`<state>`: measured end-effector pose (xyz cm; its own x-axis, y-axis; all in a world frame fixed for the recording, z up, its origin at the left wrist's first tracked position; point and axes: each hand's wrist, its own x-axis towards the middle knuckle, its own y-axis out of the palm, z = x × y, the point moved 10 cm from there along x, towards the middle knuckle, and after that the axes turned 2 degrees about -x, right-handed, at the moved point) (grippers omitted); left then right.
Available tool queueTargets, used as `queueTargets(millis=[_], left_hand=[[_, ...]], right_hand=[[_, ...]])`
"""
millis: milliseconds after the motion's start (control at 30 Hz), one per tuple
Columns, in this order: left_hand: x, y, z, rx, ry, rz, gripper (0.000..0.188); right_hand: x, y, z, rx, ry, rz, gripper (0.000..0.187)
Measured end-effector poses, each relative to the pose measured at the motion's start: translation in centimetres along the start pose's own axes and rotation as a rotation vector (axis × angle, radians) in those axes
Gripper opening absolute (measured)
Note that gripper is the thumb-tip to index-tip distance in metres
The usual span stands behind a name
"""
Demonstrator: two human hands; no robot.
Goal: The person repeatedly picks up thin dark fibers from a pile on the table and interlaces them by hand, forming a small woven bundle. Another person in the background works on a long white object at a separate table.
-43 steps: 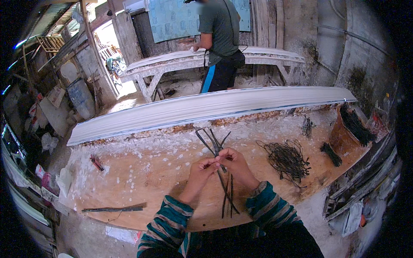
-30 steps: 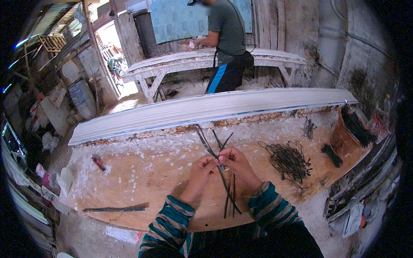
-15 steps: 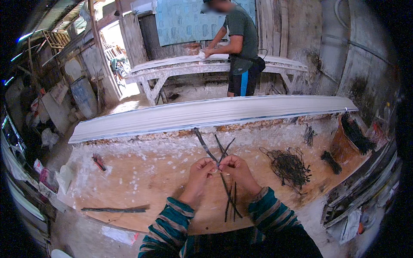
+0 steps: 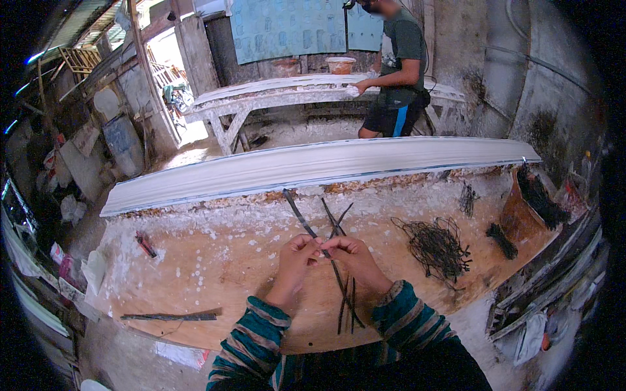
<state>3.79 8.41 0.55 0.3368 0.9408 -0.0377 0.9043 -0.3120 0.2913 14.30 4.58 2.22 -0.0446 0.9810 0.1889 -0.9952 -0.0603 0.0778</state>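
My left hand [image 4: 293,266] and my right hand [image 4: 357,258] meet above the middle of the wooden tabletop [image 4: 228,274]. Fingers of both are pinched around a long black strip [image 4: 298,214], which slants from the upper left down between them. Its middle is hidden by my fingertips. Beyond my right hand, thin black strips [image 4: 336,224] cross on the board, and several strip ends [image 4: 345,301] show below between my wrists. A flat bundle of dark strips [image 4: 171,317] lies near the front left edge.
Right of my hands lie a tangle of black cords [image 4: 433,251], a small cord bundle [image 4: 501,241] and a brown container [image 4: 521,207] of black bundles. A small red tool [image 4: 145,246] rests left. A long white moulding [image 4: 319,163] borders the back; a person [image 4: 401,72] stands at the far bench [image 4: 280,91].
My hands have shifted slightly left with the strip still between their fingers. At the far bench the person has moved right, and a tub there has come into sight.
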Motion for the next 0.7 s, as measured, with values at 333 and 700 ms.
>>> queueTargets(millis=[333, 700], left_hand=[[0.3, -0.3, 0.5, -0.026, -0.055, 0.033, 0.015], [0.1, 1.3, 1.3, 0.032, -0.064, 0.162, 0.013]], right_hand=[[-0.5, 0.5, 1.0, -0.062, -0.059, -0.026, 0.021], [-0.2, -1.6, -1.2, 0.302, 0.051, -0.222, 0.009]])
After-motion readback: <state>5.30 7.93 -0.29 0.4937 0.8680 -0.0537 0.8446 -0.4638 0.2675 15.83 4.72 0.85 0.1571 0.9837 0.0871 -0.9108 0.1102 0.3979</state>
